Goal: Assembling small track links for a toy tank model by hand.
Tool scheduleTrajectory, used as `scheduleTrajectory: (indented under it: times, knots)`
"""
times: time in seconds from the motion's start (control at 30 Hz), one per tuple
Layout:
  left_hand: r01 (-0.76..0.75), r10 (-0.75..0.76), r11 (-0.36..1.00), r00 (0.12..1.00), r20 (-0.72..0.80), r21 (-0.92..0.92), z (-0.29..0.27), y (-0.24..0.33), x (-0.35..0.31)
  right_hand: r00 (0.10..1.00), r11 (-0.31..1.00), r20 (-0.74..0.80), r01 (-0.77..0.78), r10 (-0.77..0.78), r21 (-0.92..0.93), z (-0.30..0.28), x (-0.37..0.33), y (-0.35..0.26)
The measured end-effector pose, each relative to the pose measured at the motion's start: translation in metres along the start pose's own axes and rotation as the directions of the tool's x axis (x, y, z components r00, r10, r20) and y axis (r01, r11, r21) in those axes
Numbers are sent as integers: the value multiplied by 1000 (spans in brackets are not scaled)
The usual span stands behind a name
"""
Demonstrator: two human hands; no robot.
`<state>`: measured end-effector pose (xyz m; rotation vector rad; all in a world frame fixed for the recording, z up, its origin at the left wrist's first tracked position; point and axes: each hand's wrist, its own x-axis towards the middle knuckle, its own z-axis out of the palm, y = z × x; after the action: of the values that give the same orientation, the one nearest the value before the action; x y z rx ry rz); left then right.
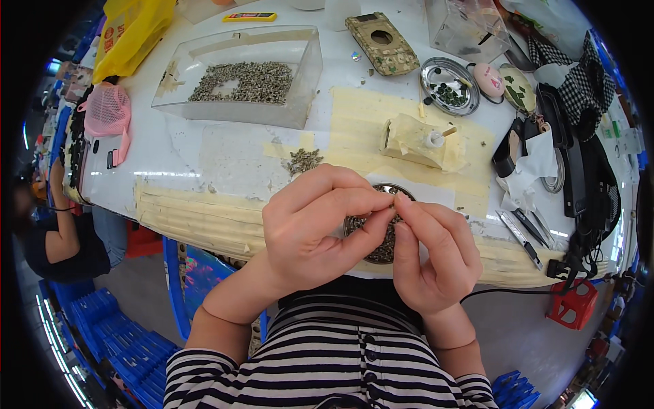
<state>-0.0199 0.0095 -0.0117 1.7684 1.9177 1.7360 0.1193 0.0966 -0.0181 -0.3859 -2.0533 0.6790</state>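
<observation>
"What is worn?"
"A top (300, 358) in black and white stripes; round dark buttons (370, 358) down the front; short sleeves (197, 371), striped likewise; black cloth (351, 289) at the lap."
"Below the sleeves?"
"Bare forearms (238, 292); bare hands (306, 235) too."

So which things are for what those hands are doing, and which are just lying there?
Probably for the job:
round dish of small pieces beneath the fingers
loose pile of similar pieces
clear box with more

Seemingly just lying about:
yellow bag
pink mesh pouch
checked cloth
red stool
</observation>
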Motion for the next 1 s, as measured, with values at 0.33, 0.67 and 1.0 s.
scheduleTrajectory:
  times: [0.33, 0.67, 1.0]
  knots:
    - [9, -9, 1000, 1000, -2, -3, 1, -1, 0, 999, 998, 16, -33, 32, 45, 0, 1, 0]
    - [-25, 0, 987, 988, 155, 159, -18, 11, -21, 997, 992, 30, -70, 67, 108, -6, -2, 4]
    - [-21, -26, 972, 981, 194, 236, -14, 12, -23, 997, 991, 56, -65, 58, 121, -7, 0, 4]
